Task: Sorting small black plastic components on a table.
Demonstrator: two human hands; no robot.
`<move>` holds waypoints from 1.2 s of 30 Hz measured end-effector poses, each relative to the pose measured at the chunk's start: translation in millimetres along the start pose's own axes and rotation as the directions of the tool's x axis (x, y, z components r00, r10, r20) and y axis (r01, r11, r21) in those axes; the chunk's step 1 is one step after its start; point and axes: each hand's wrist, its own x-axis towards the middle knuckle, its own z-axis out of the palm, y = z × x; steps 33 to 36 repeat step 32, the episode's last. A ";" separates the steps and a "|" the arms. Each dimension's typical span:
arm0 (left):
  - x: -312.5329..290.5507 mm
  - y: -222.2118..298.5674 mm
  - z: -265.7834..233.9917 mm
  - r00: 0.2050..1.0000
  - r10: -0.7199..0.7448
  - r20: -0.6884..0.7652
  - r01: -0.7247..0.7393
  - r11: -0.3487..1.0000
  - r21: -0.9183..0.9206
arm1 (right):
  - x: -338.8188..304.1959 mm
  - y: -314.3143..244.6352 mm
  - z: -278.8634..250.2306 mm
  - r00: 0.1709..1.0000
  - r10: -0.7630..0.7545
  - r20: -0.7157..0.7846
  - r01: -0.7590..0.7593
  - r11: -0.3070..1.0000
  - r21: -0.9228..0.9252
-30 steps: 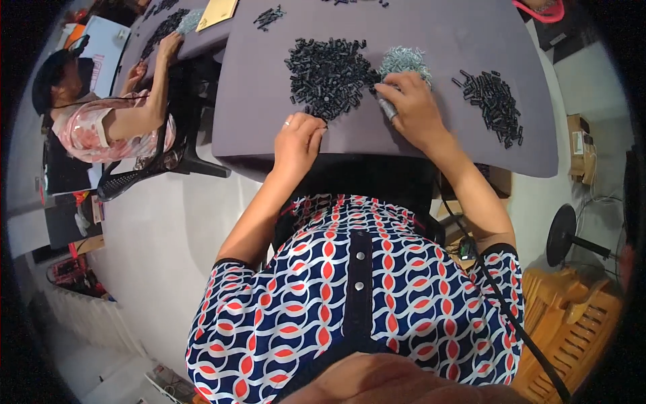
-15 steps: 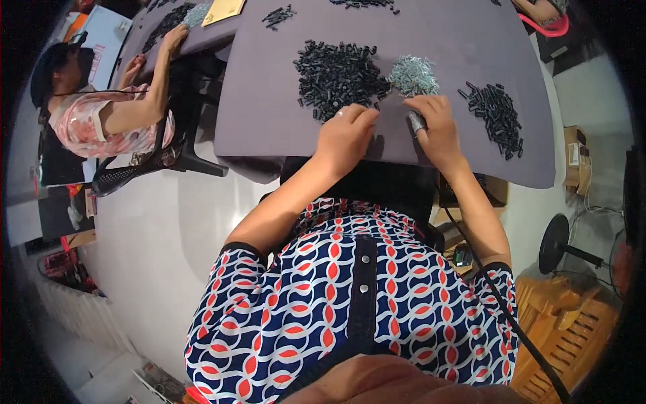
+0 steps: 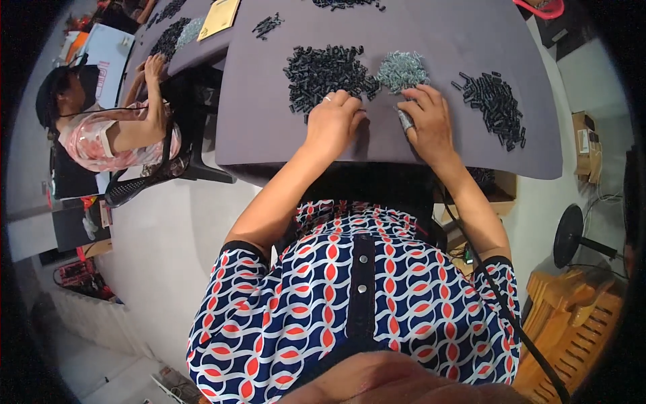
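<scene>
My left hand (image 3: 333,123) rests at the near edge of a big pile of small black cylindrical pieces (image 3: 321,73). Its fingers are curled together, and whatever they hold is hidden. Right of that, my right hand (image 3: 432,128) reaches to the near edge of a heap of small silvery metal pieces (image 3: 402,70). Its fingers are apart, their tips touching or just over the heap, and a grey wrap covers the thumb. No held piece shows there. Beyond my right hand lies a looser pile of black cylinders (image 3: 494,108).
All of this lies on a table with a grey cloth (image 3: 256,121). Farther off are a small black cluster (image 3: 268,25) and a yellow envelope (image 3: 219,19). A co-worker (image 3: 114,135) sits at the left. A black fan (image 3: 569,236) and wooden chair (image 3: 572,330) stand at the right.
My right hand has moved up to the silvery heap, its fingers spreading. My left hand has shifted slightly left along the black pile's edge. The whole view has tilted a little.
</scene>
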 end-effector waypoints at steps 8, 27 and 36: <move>32.1 -1.0 18.8 0.990 0.035 -0.140 -0.042 0.998 -0.048 | 1.9 -4.8 2.2 1.000 -0.018 -0.024 0.018 1.000 -0.023; 3.9 3.6 -13.0 0.938 -0.338 -0.074 0.270 0.848 -0.457 | -0.6 -3.8 -0.4 0.999 0.026 -0.023 -0.025 1.000 0.014; -18.1 6.6 -10.5 0.893 -0.418 0.165 0.385 0.522 -0.761 | -0.7 -2.8 -0.9 1.000 -0.003 -0.025 0.004 0.999 0.032</move>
